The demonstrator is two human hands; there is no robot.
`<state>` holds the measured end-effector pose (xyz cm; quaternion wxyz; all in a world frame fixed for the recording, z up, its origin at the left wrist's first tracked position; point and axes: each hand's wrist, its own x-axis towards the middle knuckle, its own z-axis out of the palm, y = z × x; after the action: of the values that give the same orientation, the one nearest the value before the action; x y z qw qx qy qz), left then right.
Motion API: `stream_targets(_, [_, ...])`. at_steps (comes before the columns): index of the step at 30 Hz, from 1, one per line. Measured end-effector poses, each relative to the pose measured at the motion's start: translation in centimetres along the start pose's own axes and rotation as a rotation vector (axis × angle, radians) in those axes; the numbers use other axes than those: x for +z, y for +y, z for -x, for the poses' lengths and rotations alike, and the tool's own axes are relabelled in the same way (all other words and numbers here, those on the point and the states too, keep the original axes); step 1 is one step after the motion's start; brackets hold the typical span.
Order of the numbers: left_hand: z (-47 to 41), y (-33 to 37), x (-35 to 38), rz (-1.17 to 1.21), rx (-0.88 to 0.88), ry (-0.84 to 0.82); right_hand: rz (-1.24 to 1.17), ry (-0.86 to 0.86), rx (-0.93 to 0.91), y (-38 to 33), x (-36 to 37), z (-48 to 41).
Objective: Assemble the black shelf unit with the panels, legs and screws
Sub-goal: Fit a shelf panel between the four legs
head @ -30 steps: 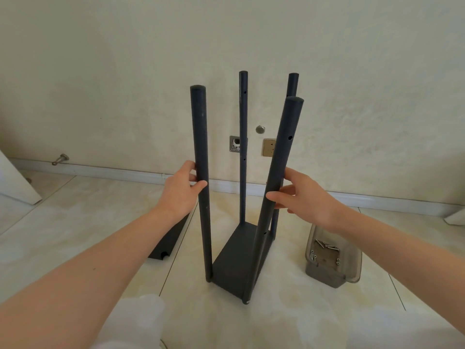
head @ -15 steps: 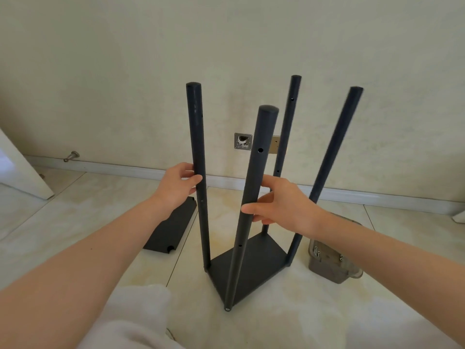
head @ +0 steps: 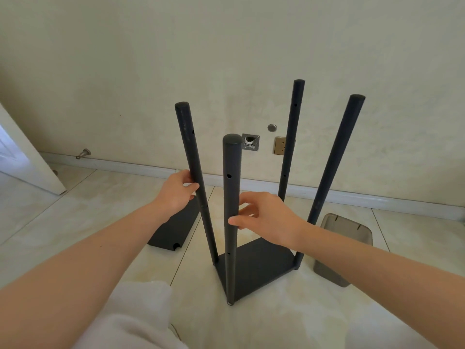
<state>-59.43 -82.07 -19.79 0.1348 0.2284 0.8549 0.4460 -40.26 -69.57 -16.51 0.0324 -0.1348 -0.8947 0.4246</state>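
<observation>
The half-built shelf stands on the tiled floor [head: 352,311] straight ahead of me, its bottom panel [head: 254,268] flat and four legs rising upright, tops splaying a little. The spare panel [head: 176,230] lies flat to the left of it, long axis running away toward the wall. It is just beyond my left hand and well apart from my right, so I judge the left should fetch it. A grey tub [head: 344,238] sits to the right. My left hand [head: 176,195] grips the left leg [head: 193,172] at mid-height. My right hand [head: 269,217] holds the near leg [head: 232,172] loosely, thumb across its front.
</observation>
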Motion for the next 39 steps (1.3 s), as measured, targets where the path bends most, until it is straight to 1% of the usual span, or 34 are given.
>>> stream_targets(2, [0.2,0.1,-0.2,-0.003,-0.004,-0.002,0.005,-0.007,0.003,0.0,-0.1,-0.1])
stream_targets(4, [0.3,0.2,-0.2,-0.046,-0.006,-0.016,0.024,-0.073,0.034,0.5,-0.8,-0.3])
stream_targets(6, [0.4,0.3,-0.3,-0.159,-0.017,-0.049,0.074,-0.137,0.094,1.8,-2.2,-0.7])
stream_targets(7, [0.5,0.4,-0.5,-0.222,-0.03,-0.08,0.108,-0.133,0.129,2.8,-3.1,-1.1])
stream_targets(10, [1.2,1.2,-0.7,-0.318,-0.097,-0.233,0.203,-0.004,0.273,6.4,-6.2,-1.6])
stream_targets(13, [2.1,2.0,-1.1,-0.366,-0.151,-0.453,0.198,0.153,0.458,9.8,-8.9,-1.1])
stream_targets(15, [2.5,2.3,-1.2,-0.366,-0.125,-0.58,0.193,0.244,0.548,11.3,-10.0,-0.8])
stream_targets(17, [3.0,2.8,-1.1,-0.313,-0.042,-0.653,0.131,0.325,0.6,12.2,-10.6,-0.8])
stream_targets(19, [3.7,3.6,-0.6,-0.222,0.076,-0.657,0.0,0.397,0.57,12.4,-10.9,-1.0])
stream_targets(21, [4.2,4.1,-0.2,-0.109,0.148,-0.618,-0.109,0.459,0.468,12.3,-11.1,-1.1])
stream_targets(23, [4.5,4.5,-0.2,-0.029,0.164,-0.627,-0.146,0.491,0.407,12.0,-11.1,-1.4])
stream_targets(26, [5.0,4.8,-0.5,-0.012,0.151,-0.746,-0.141,0.496,0.407,11.7,-10.9,-1.7])
stream_targets(27, [5.2,4.9,-0.3,-0.018,0.155,-0.745,-0.14,0.495,0.412,11.6,-10.9,-1.7])
stream_targets(28, [5.4,4.9,0.1,-0.028,0.166,-0.695,-0.133,0.495,0.418,11.5,-10.9,-1.7])
stream_targets(31, [6.2,5.1,2.1,-0.03,0.203,-0.432,-0.1,0.486,0.433,11.2,-10.6,-1.6])
stream_targets(35, [7.3,5.5,4.4,0.165,0.193,-0.3,-0.115,0.49,0.435,11.2,-10.7,-1.4])
stream_targets(39, [6.5,5.1,4.5,0.194,0.155,-0.179,-0.151,0.539,0.443,11.4,-11.3,-0.9])
